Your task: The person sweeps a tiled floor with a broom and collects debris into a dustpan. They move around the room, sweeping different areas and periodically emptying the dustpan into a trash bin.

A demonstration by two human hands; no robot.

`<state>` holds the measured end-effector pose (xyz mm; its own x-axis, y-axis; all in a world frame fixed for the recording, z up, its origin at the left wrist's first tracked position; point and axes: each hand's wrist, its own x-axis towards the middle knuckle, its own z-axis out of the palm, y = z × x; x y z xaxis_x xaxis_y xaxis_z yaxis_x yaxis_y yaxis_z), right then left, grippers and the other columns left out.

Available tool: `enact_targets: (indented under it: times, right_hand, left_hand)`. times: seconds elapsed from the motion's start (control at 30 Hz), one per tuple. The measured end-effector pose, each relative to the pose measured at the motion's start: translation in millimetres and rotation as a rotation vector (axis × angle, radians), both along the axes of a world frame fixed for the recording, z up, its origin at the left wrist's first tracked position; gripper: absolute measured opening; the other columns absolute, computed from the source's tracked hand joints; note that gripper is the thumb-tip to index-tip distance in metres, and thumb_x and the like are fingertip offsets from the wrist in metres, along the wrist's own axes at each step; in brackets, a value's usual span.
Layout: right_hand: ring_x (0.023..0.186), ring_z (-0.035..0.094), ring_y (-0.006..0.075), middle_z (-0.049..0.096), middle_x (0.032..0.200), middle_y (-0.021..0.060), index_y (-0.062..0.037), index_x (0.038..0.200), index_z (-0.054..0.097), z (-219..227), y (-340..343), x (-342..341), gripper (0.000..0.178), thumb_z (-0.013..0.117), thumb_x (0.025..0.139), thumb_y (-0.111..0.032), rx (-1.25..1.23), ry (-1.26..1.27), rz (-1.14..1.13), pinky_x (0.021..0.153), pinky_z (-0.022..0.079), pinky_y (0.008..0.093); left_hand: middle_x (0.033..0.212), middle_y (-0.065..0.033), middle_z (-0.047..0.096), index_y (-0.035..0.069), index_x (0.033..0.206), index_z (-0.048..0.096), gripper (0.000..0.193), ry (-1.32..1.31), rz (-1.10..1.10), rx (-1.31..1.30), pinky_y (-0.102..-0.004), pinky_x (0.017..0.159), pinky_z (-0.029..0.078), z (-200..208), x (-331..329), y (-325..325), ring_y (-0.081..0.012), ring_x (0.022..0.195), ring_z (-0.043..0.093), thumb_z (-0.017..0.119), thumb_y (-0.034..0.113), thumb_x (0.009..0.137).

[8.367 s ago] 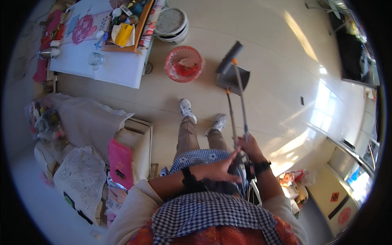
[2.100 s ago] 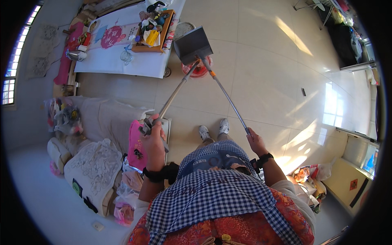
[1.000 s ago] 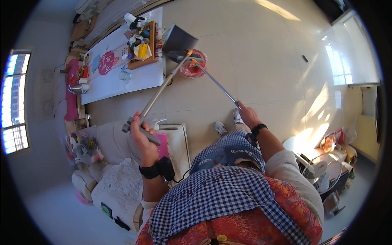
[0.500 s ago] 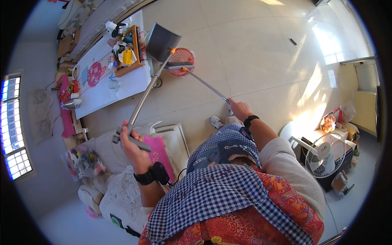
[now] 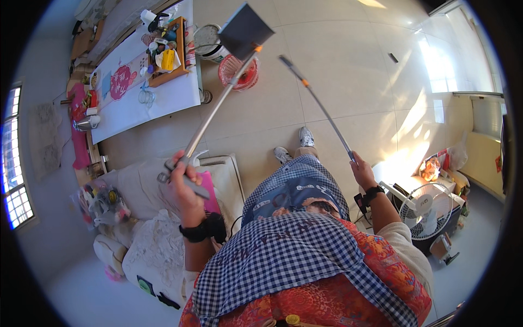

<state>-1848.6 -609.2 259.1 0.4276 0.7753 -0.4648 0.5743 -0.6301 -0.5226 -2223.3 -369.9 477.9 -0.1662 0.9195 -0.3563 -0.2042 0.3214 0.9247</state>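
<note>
My left hand (image 5: 185, 182) is closed round the grey handle end of a long-handled dustpan (image 5: 246, 31). The dark pan is raised at the far end, its orange joint just above a red plastic wastebasket (image 5: 248, 79). In my right hand (image 5: 364, 170) I grip the grey stick of a broom (image 5: 325, 109). Its narrow dark head, with an orange joint, points away to the right of the wastebasket, apart from it. The inside of the pan is too dark to make out.
A white-covered table (image 5: 128, 114) at left bears a wooden tray (image 5: 182, 52) of bottles. Behind the wastebasket stands a white bucket (image 5: 210, 38). A pale sofa (image 5: 144, 185) is beside my left arm, a white fan (image 5: 425, 204) at right. A small dark object (image 5: 393, 57) lies on the tiles.
The broom head has swung away from the wastebasket to the right, with my right hand moving right and nearer. The dustpan has shifted right and farther away. Both hands keep their hold.
</note>
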Motion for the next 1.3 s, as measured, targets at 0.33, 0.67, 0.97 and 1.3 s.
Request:
enact_targets:
  times: [0.33, 0.67, 0.97, 1.3]
  right_hand:
    - [0.038, 0.032, 0.0044, 0.032, 0.050, -0.0069, -0.0143, 0.127, 0.044, 1.6, 11.7, 8.9, 0.036, 0.050, 0.093, -0.023, -0.106, 0.679, -0.723, 0.033, 0.027, 0.0213]
    - [0.037, 0.031, 0.0036, 0.033, 0.050, -0.0072, -0.0164, 0.129, 0.044, 2.8, 13.9, -7.6, 0.038, 0.051, 0.092, -0.023, -0.134, 0.681, -0.748, 0.032, 0.026, 0.0201]
    - [0.049, 0.045, 0.0074, 0.047, 0.056, -0.0004, -0.0068, 0.128, 0.046, -45.5, 102.7, 17.7, 0.042, 0.052, 0.090, -0.023, -0.110, 0.364, -0.320, 0.046, 0.037, 0.0252]
    - [0.052, 0.049, 0.0166, 0.050, 0.059, 0.0078, -0.0056, 0.126, 0.046, -47.9, 264.6, 115.6, 0.041, 0.050, 0.089, -0.024, -0.094, 0.224, 0.035, 0.050, 0.040, 0.0327]
  left_hand:
    - [0.060, 0.0016, 0.049, 0.004, 0.101, 0.062, 0.022, 0.218, -0.210, -0.150, -0.0209, 0.045, 0.036, -96.7, 65.4, 28.2, -0.0061, 0.048, 0.044, 0.059, 0.016, 0.083]
    - [0.060, 0.0036, 0.050, 0.007, 0.096, 0.064, 0.017, 0.474, -0.196, -0.175, -0.0218, 0.044, 0.035, -132.0, 36.0, 59.6, -0.0052, 0.050, 0.045, 0.061, 0.018, 0.083]
    - [0.065, 0.0066, 0.048, 0.006, 0.099, 0.063, 0.016, 0.403, -0.234, -0.105, -0.0187, 0.047, 0.032, -145.3, 20.2, 113.2, -0.0019, 0.053, 0.041, 0.058, 0.010, 0.084]
    - [0.070, 0.0046, 0.052, 0.000, 0.099, 0.061, 0.016, 0.685, -0.393, -0.206, -0.0212, 0.054, 0.039, -117.3, 93.0, 79.9, -0.0029, 0.061, 0.044, 0.057, 0.007, 0.085]
